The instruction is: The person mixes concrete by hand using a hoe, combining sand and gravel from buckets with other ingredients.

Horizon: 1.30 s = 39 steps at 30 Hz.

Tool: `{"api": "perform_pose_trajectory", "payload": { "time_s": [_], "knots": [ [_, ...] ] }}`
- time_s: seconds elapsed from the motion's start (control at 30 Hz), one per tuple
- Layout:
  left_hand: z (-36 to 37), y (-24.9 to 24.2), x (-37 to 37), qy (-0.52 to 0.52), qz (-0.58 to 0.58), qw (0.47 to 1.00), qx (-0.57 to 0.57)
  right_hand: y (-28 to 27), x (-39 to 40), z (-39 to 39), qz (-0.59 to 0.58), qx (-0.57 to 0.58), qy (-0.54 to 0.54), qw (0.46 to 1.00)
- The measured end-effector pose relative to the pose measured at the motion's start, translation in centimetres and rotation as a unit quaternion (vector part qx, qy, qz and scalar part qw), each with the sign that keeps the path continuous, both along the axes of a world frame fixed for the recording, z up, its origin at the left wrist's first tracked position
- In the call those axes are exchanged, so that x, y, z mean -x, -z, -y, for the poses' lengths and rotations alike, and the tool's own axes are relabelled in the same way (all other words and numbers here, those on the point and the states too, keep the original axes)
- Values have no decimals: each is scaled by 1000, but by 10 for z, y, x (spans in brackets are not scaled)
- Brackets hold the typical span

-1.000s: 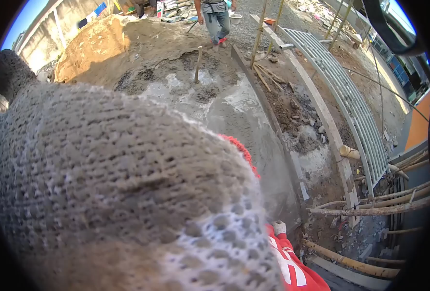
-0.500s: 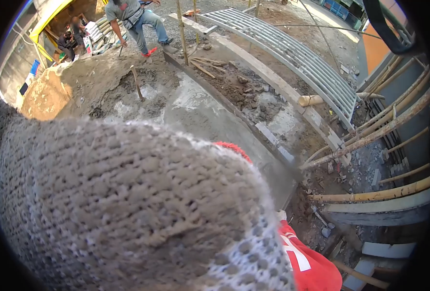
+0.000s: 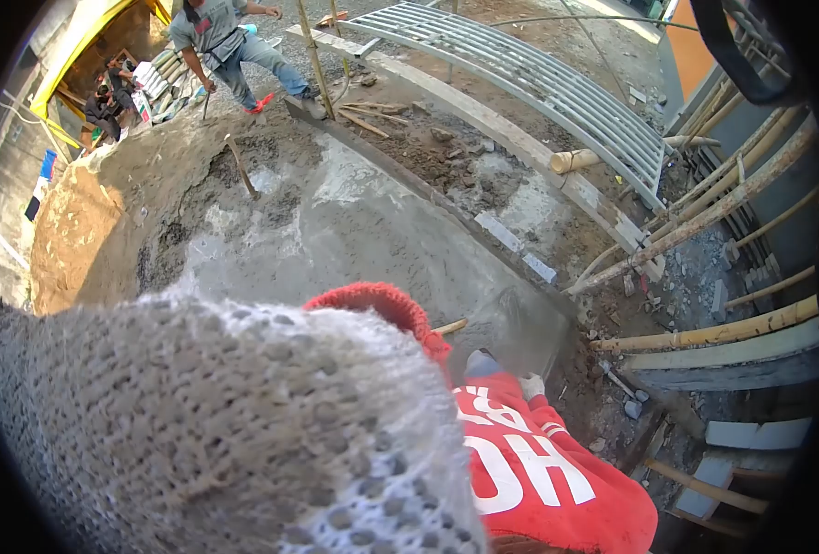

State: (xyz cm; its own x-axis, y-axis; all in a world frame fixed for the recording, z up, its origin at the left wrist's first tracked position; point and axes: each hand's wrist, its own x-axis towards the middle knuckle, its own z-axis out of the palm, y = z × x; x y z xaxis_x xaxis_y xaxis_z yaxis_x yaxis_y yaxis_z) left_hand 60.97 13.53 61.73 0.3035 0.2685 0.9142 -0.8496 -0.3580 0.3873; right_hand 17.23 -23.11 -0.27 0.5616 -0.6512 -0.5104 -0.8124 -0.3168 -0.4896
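My left hand (image 3: 216, 415), in a grey-white knitted glove with mud on it, fills the lower left, very near the camera. Its fingers cannot be made out, nor can anything they may hold. A red cuff (image 3: 373, 300) shows behind it. Small and partly hidden, my right hand (image 3: 531, 386) is in a pale glove beyond the red sleeve; its grip is unclear. It is near wet grey concrete (image 3: 363, 235). A short piece of wooden handle (image 3: 450, 327) shows past the left glove. The red shirt (image 3: 548, 471) has white letters.
A person (image 3: 234, 55) stands at the upper left near an upright wooden handle (image 3: 240, 166). Boards (image 3: 483, 125) and a metal grille (image 3: 529, 78) lie beyond the slab's edge. Bamboo poles (image 3: 714, 337) cross the right side. Sacks (image 3: 156, 78) are stacked at the back left.
The left glove has shifted down and left in view, showing more concrete, the red shirt, the right hand and the short handle. The background has shifted slightly left.
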Motion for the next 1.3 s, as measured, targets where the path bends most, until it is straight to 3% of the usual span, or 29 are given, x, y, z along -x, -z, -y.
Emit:
{"api": "perform_pose_trajectory", "payload": {
  "time_s": [0.1,0.17,0.23,0.37,0.43,0.5,0.6,0.63,0.73,0.9,0.93,0.97,1.03,1.1,1.13,1.17,1.2,1.27,1.3],
  "knots": [
    [-4,2,-5,-18,-4,1000,-8,-31,-18,0,-4,53,3,999],
    [-10,4,-8,-31,-9,999,-21,-67,-33,-5,15,-59,83,995],
    [-19,6,-9,-44,-18,998,-41,-56,-35,2,52,-146,146,977],
    [-29,4,-16,-69,-18,995,-63,-70,-34,41,61,-50,91,993],
    [-32,-4,-22,-82,-4,994,-67,-98,-33,72,132,53,79,987],
    [-36,-16,-27,-99,13,993,-70,-108,-29,127,193,5,201,960],
    [-54,-31,-28,-139,32,986,-80,-161,-18,205,238,72,194,949],
    [-62,-36,-27,-157,40,984,-79,-172,-16,220,290,84,229,925],
    [-81,-34,-18,-211,38,974,-67,-224,-11,238,291,89,260,916],
    [-143,-27,40,-343,14,935,-91,-229,-4,274,305,105,248,913],
    [-127,-28,49,-253,14,964,82,-220,-1,290,330,91,248,906],
    [-103,-29,56,-145,26,956,253,-222,-3,296,312,112,255,909],
    [-97,-7,86,-221,56,954,197,-218,-4,319,315,145,275,897],
    [-70,-3,124,-251,83,946,186,-254,-16,313,307,203,297,881],
    [-70,0,138,-193,138,960,147,-278,-21,312,274,243,288,885],
    [-70,2,149,-134,192,967,104,-282,-22,332,315,277,290,860],
    [-62,-5,158,-129,208,963,113,-292,-19,359,267,394,272,836],
    [-57,-16,196,-126,229,958,118,-342,-30,383,219,487,283,797],
    [-68,-12,230,88,121,985,89,-353,-28,421,244,515,292,768]
  ]
}}
